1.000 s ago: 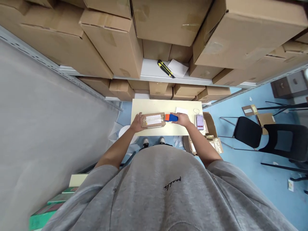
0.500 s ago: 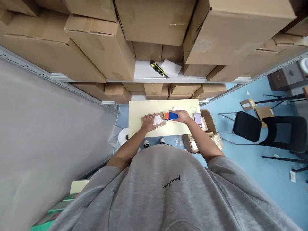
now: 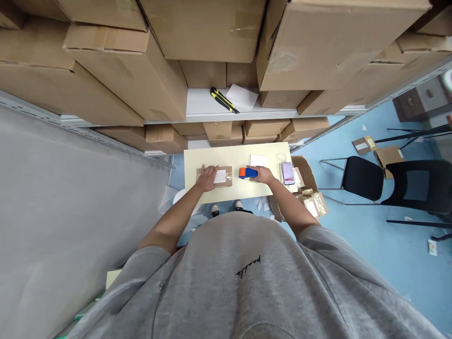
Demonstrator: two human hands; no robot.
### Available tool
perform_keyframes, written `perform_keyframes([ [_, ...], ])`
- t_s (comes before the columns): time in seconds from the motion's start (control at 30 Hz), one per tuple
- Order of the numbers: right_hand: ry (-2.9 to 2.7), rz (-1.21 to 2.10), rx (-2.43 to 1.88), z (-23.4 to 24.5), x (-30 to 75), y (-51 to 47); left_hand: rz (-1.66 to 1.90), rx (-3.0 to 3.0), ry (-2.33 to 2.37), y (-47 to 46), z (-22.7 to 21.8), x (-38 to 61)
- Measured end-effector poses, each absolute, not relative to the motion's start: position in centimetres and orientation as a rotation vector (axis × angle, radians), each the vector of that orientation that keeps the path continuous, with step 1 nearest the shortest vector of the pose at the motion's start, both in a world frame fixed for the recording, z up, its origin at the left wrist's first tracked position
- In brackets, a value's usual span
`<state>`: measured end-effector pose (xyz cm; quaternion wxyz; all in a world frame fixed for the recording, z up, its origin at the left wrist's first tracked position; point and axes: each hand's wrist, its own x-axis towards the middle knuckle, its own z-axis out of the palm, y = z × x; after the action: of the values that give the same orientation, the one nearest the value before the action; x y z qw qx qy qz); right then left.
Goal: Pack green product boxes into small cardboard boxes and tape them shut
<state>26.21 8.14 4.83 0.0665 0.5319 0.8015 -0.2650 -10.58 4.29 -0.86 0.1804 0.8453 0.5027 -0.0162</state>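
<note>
A small brown cardboard parcel (image 3: 223, 177) with a white label lies on a pale yellow table (image 3: 226, 155). My left hand (image 3: 207, 177) rests flat on the parcel's left end, fingers spread. My right hand (image 3: 265, 175) grips a blue and orange tape dispenser (image 3: 247, 173), which sits on the table a short way right of the parcel and apart from it.
A white paper (image 3: 259, 160) and a phone (image 3: 287, 173) lie on the table's right side. An open carton (image 3: 308, 188) of small parcels stands by the table. Large cartons fill the shelves above, where a yellow utility knife (image 3: 223, 100) lies. Black chairs (image 3: 363, 176) stand at right.
The tape dispenser has pulled away rightward from the parcel's end. My left hand shifted back to the parcel's left end. The camera view tilted slightly.
</note>
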Motion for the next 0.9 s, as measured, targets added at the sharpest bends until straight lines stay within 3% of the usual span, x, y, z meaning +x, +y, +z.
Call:
perform_keyframes([
  [0.27, 2.395, -0.768, 1.662, 7.0, 25.9, 7.5, -0.075, 2.318, 1.335, 5.8, 0.6, -2.8],
  [0.53, 2.599, -0.705, 1.611, 14.4, 26.9, 8.6, 0.430, 2.273, 1.149, 6.7, 5.5, -4.4],
  [0.9, 2.563, -0.629, 1.458, 13.9, 24.6, 9.2, 0.560, 2.065, 1.239, 2.9, 2.5, -12.4],
])
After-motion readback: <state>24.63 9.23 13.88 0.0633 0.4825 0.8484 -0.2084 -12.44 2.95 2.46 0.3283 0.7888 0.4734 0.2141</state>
